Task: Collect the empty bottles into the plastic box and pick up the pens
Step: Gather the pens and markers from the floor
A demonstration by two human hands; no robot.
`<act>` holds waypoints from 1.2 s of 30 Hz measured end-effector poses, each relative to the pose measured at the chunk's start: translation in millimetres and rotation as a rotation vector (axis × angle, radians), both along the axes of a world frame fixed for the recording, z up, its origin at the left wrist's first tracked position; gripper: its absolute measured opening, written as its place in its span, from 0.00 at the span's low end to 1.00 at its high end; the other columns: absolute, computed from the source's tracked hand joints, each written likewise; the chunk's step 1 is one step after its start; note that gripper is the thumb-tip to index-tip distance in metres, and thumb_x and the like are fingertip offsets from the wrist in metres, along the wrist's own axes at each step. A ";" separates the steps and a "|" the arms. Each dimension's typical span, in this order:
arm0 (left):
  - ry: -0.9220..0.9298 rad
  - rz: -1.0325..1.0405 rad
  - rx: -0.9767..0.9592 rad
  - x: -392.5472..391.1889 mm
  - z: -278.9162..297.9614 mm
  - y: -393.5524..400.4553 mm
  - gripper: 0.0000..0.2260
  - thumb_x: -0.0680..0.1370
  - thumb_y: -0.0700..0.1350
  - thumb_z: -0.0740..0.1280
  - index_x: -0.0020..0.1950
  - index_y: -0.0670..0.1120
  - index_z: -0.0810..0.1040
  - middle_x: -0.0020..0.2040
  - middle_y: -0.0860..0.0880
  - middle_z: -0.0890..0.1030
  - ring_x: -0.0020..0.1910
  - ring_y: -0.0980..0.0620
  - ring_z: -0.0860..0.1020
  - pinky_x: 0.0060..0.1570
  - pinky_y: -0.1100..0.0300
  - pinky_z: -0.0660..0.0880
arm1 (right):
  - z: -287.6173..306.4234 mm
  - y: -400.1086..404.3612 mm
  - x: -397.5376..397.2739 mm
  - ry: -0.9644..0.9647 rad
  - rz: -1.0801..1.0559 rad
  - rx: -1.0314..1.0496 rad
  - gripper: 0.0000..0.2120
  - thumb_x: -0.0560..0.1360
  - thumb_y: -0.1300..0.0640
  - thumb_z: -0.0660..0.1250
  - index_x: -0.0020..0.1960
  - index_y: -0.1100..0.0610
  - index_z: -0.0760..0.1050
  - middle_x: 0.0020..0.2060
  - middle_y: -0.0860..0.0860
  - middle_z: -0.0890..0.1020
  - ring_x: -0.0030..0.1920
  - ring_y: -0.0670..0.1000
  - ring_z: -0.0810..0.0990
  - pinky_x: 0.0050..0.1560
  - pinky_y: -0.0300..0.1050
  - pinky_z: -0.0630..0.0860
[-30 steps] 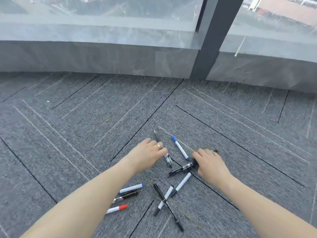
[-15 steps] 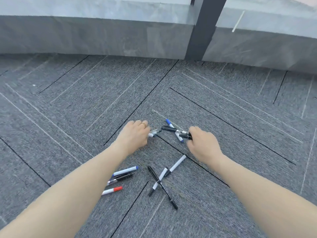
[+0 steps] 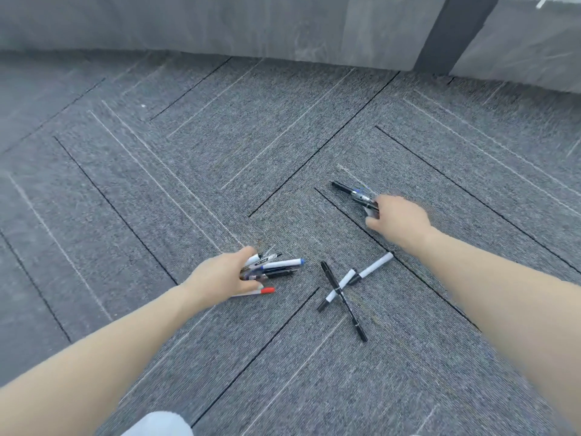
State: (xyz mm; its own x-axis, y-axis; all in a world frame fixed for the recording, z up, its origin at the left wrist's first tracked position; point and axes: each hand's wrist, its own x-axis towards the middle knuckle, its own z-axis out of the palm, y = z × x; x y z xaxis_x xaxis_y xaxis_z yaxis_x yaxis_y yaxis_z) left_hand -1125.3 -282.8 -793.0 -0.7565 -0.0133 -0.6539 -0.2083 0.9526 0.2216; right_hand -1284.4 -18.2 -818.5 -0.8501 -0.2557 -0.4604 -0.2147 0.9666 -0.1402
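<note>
Presently, head view, one entry per item:

Left hand (image 3: pixel 221 275): low over the carpet (image 3: pixel 188 184) at about 7 o'clock of frame centre, fingers curled round a bundle of pens (image 3: pixel 273 267) whose tips fanned out toward 3 o'clock; a white blue-capped marker (image 3: pixel 284 263) lay uppermost. Bundle kept low, apparently so more could be raked in without lifting the arm.

Red-capped pen (image 3: pixel 261 291): flat on the carpet just beneath that hand at its 5 o'clock, thumb touching or nearly touching it; whether it was gripped could not be told.

Right hand (image 3: pixel 397 218): at about 3 o'clock of centre, fingers closed on a smaller clutch of dark pens (image 3: pixel 355 193) that projected toward 10 o'clock. Each hand seemingly gathered its own side.

Loose pens, still ungathered, between the two hands at 5 o'clock of centre: a long black pen (image 3: pixel 344 302), crossed over by a short white marker (image 3: pixel 338 287); a second white marker (image 3: pixel 375 264) just beside them, pointing toward 2 o'clock.

Bottles and plastic box: not in view.

Grey wall base (image 3: pixel 220 26): along 12 o'clock.

Pale cloth, possibly a knee (image 3: pixel 157 424): at 6 o'clock
</note>
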 end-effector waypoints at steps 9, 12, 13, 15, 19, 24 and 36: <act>0.238 -0.077 -0.097 -1.3 -16.3 39.1 0.12 0.76 0.51 0.63 0.55 0.47 0.68 0.50 0.50 0.77 0.44 0.45 0.79 0.40 0.54 0.75 | 17.3 -8.9 26.4 -0.154 0.433 -0.161 0.08 0.76 0.56 0.58 0.39 0.53 0.63 0.40 0.50 0.71 0.32 0.48 0.70 0.35 0.44 0.69; 0.241 -0.117 -0.160 -8.4 -19.9 43.9 0.11 0.75 0.48 0.62 0.55 0.45 0.70 0.52 0.48 0.75 0.46 0.45 0.79 0.38 0.54 0.72 | 13.8 -0.9 39.5 -0.125 0.575 -0.114 0.02 0.78 0.58 0.56 0.49 0.55 0.67 0.46 0.50 0.71 0.36 0.51 0.71 0.37 0.46 0.67; 0.232 -0.105 -0.170 -10.6 -20.6 43.3 0.11 0.75 0.48 0.62 0.54 0.44 0.72 0.52 0.48 0.75 0.46 0.44 0.79 0.38 0.54 0.71 | 12.0 2.7 41.9 -0.107 0.614 -0.084 0.04 0.78 0.58 0.55 0.52 0.56 0.67 0.48 0.51 0.72 0.38 0.52 0.72 0.37 0.46 0.66; 0.224 -0.052 -0.169 -12.6 -19.6 37.7 0.10 0.75 0.48 0.64 0.51 0.44 0.74 0.50 0.48 0.74 0.45 0.44 0.79 0.38 0.55 0.71 | 11.8 10.4 45.8 -0.098 0.645 -0.047 0.07 0.78 0.57 0.55 0.55 0.55 0.67 0.49 0.50 0.73 0.39 0.53 0.74 0.36 0.46 0.67; 0.285 -0.065 -0.119 -8.6 -13.9 19.6 0.08 0.75 0.49 0.65 0.45 0.46 0.72 0.44 0.52 0.68 0.42 0.50 0.74 0.40 0.57 0.73 | 12.5 31.7 50.8 -0.074 0.688 -0.042 0.13 0.76 0.49 0.57 0.59 0.51 0.66 0.50 0.46 0.77 0.37 0.50 0.76 0.35 0.43 0.71; 0.187 0.040 -0.044 10.5 -1.9 -0.6 0.07 0.77 0.47 0.63 0.50 0.47 0.67 0.39 0.51 0.77 0.36 0.50 0.77 0.36 0.56 0.76 | 7.9 48.4 51.3 -0.019 0.825 0.062 0.22 0.76 0.40 0.58 0.66 0.47 0.64 0.54 0.44 0.79 0.41 0.48 0.79 0.35 0.39 0.66; 0.028 -0.064 -0.109 33.0 -17.1 17.4 0.07 0.74 0.50 0.63 0.42 0.50 0.66 0.42 0.53 0.72 0.36 0.52 0.73 0.34 0.61 0.67 | 19.6 42.8 46.8 -0.089 0.591 -0.044 0.13 0.75 0.48 0.64 0.45 0.52 0.61 0.42 0.46 0.71 0.40 0.50 0.74 0.38 0.42 0.64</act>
